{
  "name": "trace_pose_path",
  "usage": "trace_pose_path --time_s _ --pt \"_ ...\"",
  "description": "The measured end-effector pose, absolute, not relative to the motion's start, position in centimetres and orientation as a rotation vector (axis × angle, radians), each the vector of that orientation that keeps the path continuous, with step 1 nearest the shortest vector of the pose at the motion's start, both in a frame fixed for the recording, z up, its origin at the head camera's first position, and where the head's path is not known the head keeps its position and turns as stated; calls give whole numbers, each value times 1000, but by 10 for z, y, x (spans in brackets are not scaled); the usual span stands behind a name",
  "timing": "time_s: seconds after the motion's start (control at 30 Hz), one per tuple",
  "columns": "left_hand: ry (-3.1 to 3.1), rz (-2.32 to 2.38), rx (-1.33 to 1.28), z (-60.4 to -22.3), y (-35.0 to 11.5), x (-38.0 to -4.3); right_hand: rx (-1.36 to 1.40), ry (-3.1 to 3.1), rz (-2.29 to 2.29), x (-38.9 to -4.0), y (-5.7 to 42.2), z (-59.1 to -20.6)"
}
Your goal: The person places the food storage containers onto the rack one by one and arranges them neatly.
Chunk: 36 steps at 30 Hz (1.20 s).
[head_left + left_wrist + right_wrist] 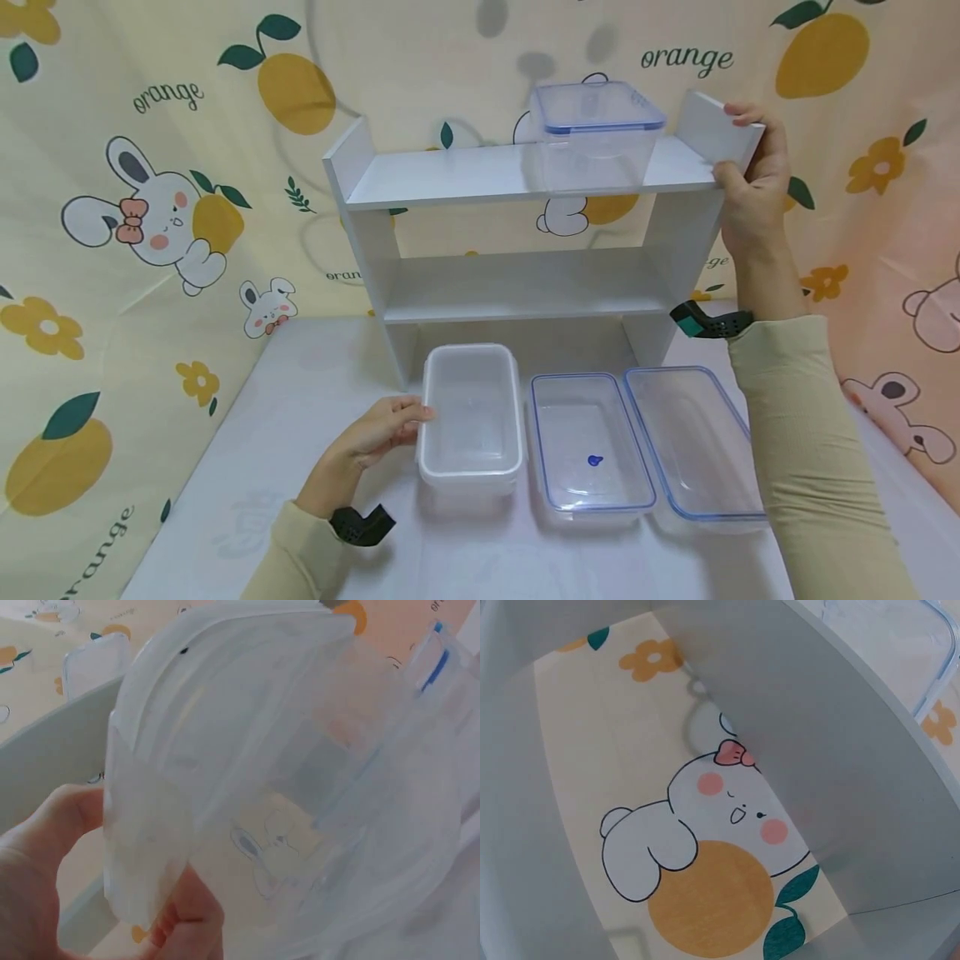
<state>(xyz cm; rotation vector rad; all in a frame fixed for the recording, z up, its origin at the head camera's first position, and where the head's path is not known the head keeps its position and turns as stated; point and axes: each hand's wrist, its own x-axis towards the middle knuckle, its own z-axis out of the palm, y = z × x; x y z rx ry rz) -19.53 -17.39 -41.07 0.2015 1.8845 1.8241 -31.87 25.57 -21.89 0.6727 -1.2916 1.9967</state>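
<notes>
My left hand (382, 429) grips the left side of a clear food container with a white lid (471, 408), in front of the shelf's lowest opening. In the left wrist view, thumb and fingers pinch the end of this food container (247, 772). My right hand (757, 183) holds the upper right side panel of a white two-board shelf (517, 287), thumb at the front edge and fingers over the panel. The right wrist view looks through the grey-looking shelf (840, 750), with almost none of the hand showing.
A blue-rimmed food container (600, 158) stands on the top board, right of its middle. Two more blue-rimmed containers, one in the middle (592, 425) and one at right (693, 442), lie side by side on the white tabletop (262, 467). A printed cloth (450, 67) hangs behind.
</notes>
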Motion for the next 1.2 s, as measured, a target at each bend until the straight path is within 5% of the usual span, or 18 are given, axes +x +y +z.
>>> trace_pose_path --time_s 1.2 --pt "1949 1873 271 -358 -175 -186 681 -1303 1995 -318 256 -219"
